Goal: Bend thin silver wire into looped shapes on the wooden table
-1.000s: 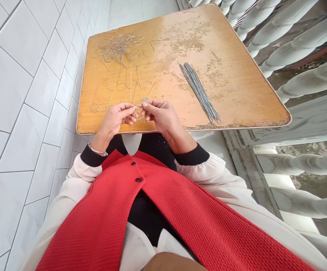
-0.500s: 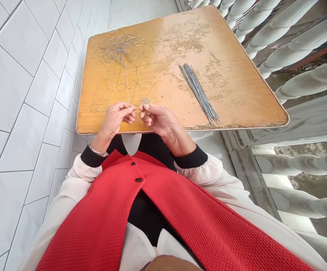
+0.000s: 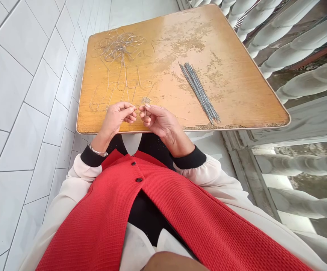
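Observation:
My left hand (image 3: pixel 118 117) is closed in a pinch on a thin wire (image 3: pixel 127 92), whose straight length runs up from the fingertips over the table. Close beside it, my right hand (image 3: pixel 161 119) pinches the curved end of what looks like the same wire; the fingers cover much of it. Just beyond my fingertips lies a small heap of tiny bits (image 3: pixel 146 100). Several wires bent into loops with straight stems (image 3: pixel 121 86) rest on the table above my left hand. Farther back is a tangled pile of looped wires (image 3: pixel 121 47).
On the right of the worn wooden table (image 3: pixel 236 94) lies a bundle of grey rods or straight wires (image 3: pixel 199 92). A white tiled wall (image 3: pixel 14 113) runs along the left, and a white balustrade (image 3: pixel 295 49) along the right.
My hands stay almost in place, fingertips still close together on the wire. The right fingers have shifted only slightly, and the camera view has moved a little.

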A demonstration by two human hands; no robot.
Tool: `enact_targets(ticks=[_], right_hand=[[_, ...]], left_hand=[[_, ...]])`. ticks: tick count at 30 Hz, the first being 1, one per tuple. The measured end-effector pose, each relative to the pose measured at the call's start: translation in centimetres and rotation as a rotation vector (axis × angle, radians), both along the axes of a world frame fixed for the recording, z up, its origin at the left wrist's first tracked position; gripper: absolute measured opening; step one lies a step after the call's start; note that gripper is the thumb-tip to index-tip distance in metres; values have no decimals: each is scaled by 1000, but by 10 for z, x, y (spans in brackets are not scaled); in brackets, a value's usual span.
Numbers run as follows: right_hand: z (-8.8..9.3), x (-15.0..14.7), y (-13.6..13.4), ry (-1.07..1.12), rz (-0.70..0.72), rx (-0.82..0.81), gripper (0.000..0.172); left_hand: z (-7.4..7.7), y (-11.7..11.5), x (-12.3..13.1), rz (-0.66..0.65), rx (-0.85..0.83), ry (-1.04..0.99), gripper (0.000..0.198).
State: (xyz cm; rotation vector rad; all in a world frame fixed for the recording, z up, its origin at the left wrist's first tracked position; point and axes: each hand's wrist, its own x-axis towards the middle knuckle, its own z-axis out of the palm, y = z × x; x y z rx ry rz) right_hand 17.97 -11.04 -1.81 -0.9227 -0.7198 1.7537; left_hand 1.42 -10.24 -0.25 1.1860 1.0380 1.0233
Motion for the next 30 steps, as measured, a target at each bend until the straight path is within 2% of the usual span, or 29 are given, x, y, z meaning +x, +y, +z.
enact_targets(ticks=[7,13,18,24,27,30], right_hand=[[-7,0,0,-278,-138,224,16],[-4,-4,1,-341,-234,247,20],[-8,-7,3,-448,-318,332,24],[-14,-15,3,-587,-437,405,16],[-15,-17,0,-647,-430,455,11],[-15,-16,-4,-697,-410,523,15]], left_hand=[[5,3,-3,-44,-30,41,13],[-3,-1,-3,-52,33,43,46],[-10,-4,0,-64,103,55,56],[-18,-2,8,-54,139,30,58],[-22,1,9,-51,151,7,54],[-26,3,7,-55,148,-15,48]])
